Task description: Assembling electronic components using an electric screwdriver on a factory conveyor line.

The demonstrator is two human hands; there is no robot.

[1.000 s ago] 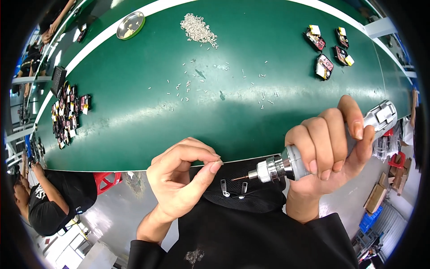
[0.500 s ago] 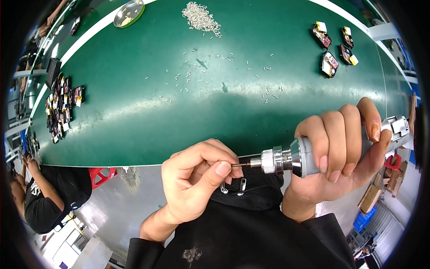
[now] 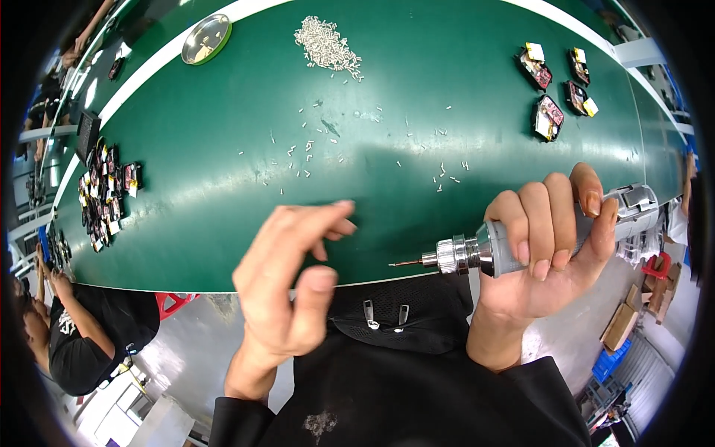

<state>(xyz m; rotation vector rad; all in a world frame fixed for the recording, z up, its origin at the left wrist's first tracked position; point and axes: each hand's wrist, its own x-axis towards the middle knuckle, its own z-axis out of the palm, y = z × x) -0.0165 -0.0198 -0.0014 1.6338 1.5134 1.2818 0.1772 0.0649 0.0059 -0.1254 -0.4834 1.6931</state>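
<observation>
My right hand (image 3: 544,249) is wrapped around the grey body of an electric screwdriver (image 3: 465,253), above the near table edge. The screwdriver's thin bit points left, and no piece is visible on its tip. My left hand (image 3: 275,279) is raised over the near edge, fingers apart, with nothing visible in it. Past it, small silvery pin-like pieces (image 3: 309,147) lie scattered on the green table (image 3: 201,216). A dense pile of the same pieces (image 3: 326,46) sits at the far middle.
Several small black assemblies with yellow-white tags (image 3: 547,118) lie at the far right. More black assemblies (image 3: 100,195) are heaped at the left. A round green-rimmed dish (image 3: 207,39) stands at the far left. Another person in black (image 3: 89,328) is at the left.
My left hand has let go of the screwdriver's bit and moved left and slightly up, its fingers opening. The screwdriver in my right hand has shifted slightly left.
</observation>
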